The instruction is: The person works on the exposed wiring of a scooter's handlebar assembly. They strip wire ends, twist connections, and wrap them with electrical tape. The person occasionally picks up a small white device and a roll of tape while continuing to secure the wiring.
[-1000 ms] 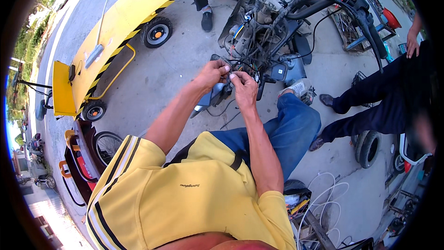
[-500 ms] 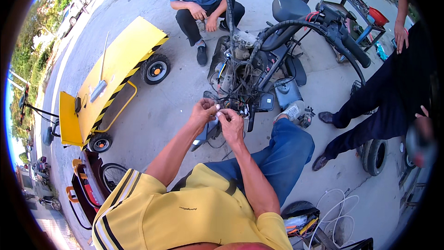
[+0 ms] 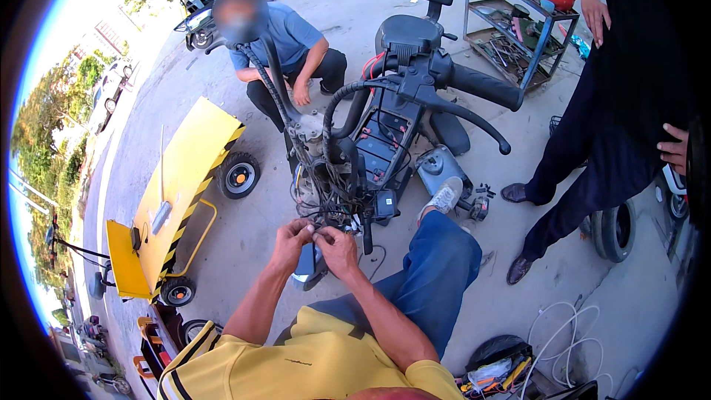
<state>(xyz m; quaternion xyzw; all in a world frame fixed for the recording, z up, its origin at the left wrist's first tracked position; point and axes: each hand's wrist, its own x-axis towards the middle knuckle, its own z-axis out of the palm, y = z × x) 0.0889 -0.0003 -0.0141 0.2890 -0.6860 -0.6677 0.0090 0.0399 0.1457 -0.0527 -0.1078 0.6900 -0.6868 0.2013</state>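
Note:
My left hand (image 3: 290,246) and my right hand (image 3: 338,250) meet almost fingertip to fingertip, both closed in a pinch. What lies between the fingers is too small to make out. They are at the lower front of a stripped electric scooter (image 3: 385,137), just below a tangle of dark wires (image 3: 320,191). Above the wires rise the bare steering column and the black handlebar (image 3: 481,87) with its brake lever. A small black box (image 3: 385,204) hangs right of the wiring. Below my hands, a blue-grey panel (image 3: 305,263) is partly hidden by them.
A person in blue (image 3: 292,41) crouches beyond the scooter; another in dark trousers (image 3: 570,155) stands at right. A yellow cart (image 3: 185,170) is at left, a tool rack (image 3: 533,44) at far right. Near my leg lie a grey metal part (image 3: 442,170) and a tool bag (image 3: 500,355).
The view has tilted up and shifted, so the scooter and crouching person show more fully. My hands sit lower in the picture, still pinched close together near the wires.

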